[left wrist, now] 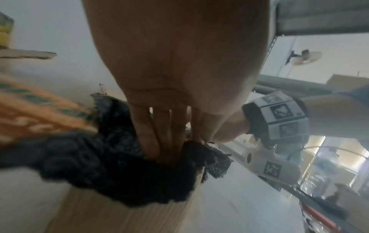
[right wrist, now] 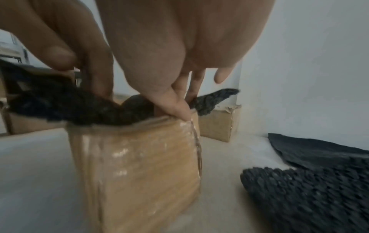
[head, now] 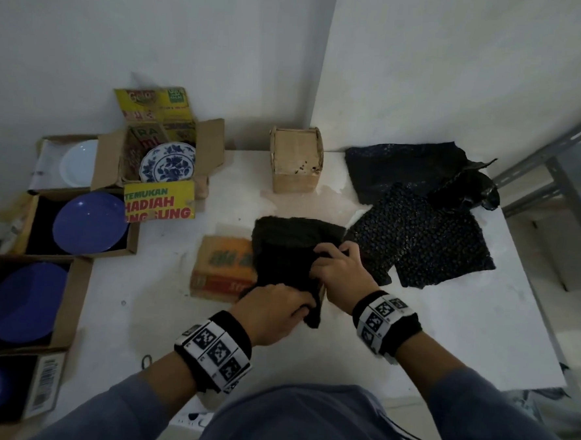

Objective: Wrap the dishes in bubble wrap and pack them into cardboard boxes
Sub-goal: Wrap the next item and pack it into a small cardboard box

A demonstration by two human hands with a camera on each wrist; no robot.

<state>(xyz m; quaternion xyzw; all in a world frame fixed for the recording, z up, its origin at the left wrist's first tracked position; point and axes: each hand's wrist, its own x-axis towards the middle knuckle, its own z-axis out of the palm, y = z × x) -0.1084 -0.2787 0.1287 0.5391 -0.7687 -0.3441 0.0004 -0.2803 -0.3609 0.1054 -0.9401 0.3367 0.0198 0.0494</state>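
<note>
Head view, frame centre: left hand (head: 274, 308) and right hand (head: 338, 271) grip wrap (head: 287, 250), stuffing it into box (right wrist: 137, 165); box may tip.

What the black bubble wrap (head: 287, 253) covers cannot be seen in any view. It drapes over the open top of the cardboard box (right wrist: 139, 165), hiding the inside, and the tips of the left hand's fingers (left wrist: 151, 141) vanish into its folds. Both wrist views are smeared by blur, so the print on the box's orange flap (head: 224, 258) is unreadable. At the head view's left edge, two boxes of blue dishes (head: 22, 302) are cut off.
</note>
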